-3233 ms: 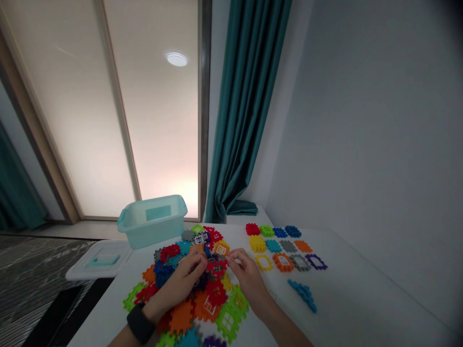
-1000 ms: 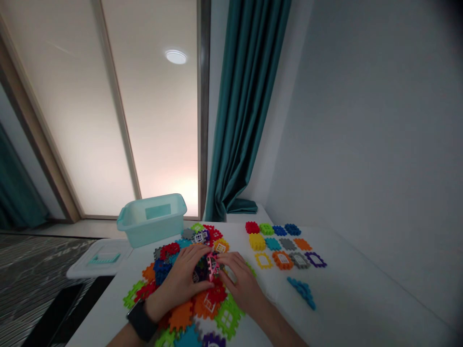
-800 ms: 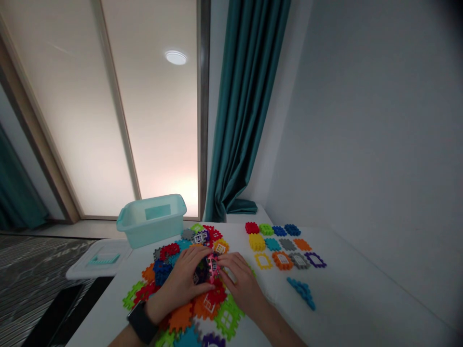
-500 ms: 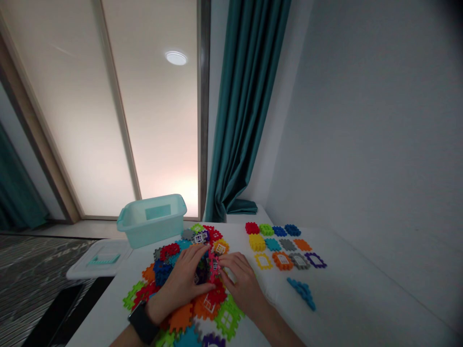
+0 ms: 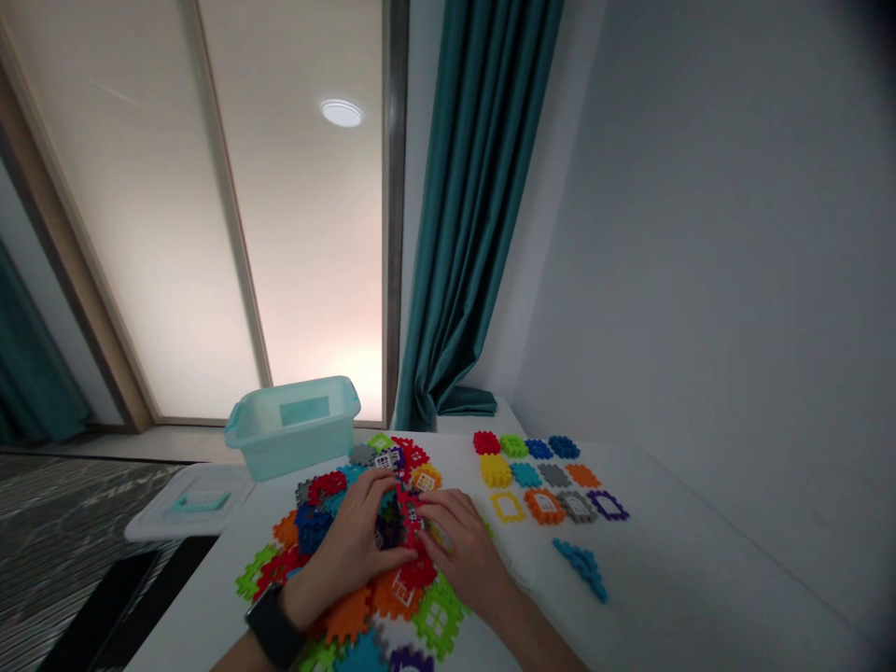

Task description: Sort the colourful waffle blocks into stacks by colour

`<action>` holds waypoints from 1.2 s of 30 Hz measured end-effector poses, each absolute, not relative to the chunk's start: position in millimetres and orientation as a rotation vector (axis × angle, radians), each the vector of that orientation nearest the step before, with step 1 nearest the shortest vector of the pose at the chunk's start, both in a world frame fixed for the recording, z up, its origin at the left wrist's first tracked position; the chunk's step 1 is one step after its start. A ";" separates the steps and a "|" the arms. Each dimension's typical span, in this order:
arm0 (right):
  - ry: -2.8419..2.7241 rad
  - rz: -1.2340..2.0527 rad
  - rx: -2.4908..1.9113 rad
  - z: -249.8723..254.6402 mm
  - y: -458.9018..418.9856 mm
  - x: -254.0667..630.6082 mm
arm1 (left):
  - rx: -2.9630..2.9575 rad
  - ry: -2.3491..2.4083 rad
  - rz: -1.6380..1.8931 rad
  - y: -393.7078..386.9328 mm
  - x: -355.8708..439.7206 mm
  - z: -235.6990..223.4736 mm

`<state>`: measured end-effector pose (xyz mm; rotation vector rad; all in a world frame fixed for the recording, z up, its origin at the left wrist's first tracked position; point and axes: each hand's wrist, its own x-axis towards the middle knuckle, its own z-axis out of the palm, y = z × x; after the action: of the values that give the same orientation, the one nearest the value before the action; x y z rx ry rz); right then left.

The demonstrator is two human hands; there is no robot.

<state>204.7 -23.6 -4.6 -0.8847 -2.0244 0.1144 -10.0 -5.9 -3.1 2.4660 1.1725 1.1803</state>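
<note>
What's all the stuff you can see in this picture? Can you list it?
Plastic tub: one, pale aqua, behind the pile.
Lid: one, white and aqua, left of the tub.
Table: one, white, under the blocks.
Curtain: one, teal, behind the table.
Block pile: many, mixed colours, centre.
Sorted blocks: twelve, mixed colours, three rows at right.
Block stack: one, blue, below the rows.
Red block: one, red, between the hands.
Watch: one, black, left wrist.
Left hand: one, on the red block.
Right hand: one, on the red block.
</note>
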 end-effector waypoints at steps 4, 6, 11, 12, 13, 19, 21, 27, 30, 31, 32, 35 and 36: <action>-2.041 0.115 -0.888 -1.5 -23.2 206.5 | 2.452 1.181 1.174 -8.7 -7.1 -3.3; -2.045 0.119 -0.886 2.4 -23.5 208.7 | 2.469 1.153 1.155 -9.8 -9.0 -0.3; -2.119 0.131 -0.863 17.2 -27.3 217.5 | 2.576 1.068 1.102 -7.1 -20.3 12.2; -2.147 0.136 -0.859 19.6 -28.5 219.5 | 2.606 1.066 1.099 -6.1 -21.7 14.2; -2.173 0.139 -0.856 21.4 -29.7 221.6 | 2.639 1.066 1.091 -5.2 -22.6 15.7; -2.261 0.177 -0.862 19.9 -33.7 233.1 | 2.772 1.017 0.994 -4.7 -19.0 17.1; -2.232 0.197 -0.890 17.6 -35.2 235.2 | 2.775 0.995 0.996 -4.3 -17.9 15.5; -2.118 0.164 -0.966 12.5 -43.3 233.6 | 2.669 1.009 1.051 -2.6 -14.6 14.6; -2.071 0.114 -0.982 10.4 -45.0 232.2 | 2.619 0.988 1.036 -4.2 -8.4 18.2; -2.051 0.097 -0.986 9.9 -45.1 232.4 | 2.612 0.973 1.026 -5.0 -5.3 19.8; -2.032 0.078 -0.989 9.5 -45.2 233.1 | 2.610 0.957 1.020 -5.7 -1.8 21.4; -2.003 0.028 -1.007 8.3 -46.1 238.8 | 2.635 0.917 1.002 -7.0 11.0 26.5; -1.999 0.015 -1.016 7.6 -46.8 242.0 | 2.652 0.911 0.989 -6.8 15.9 28.3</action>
<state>242.0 -46.8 7.6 -1.0156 -1.9986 0.0149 15.9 -6.8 28.3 2.6518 0.9113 0.9885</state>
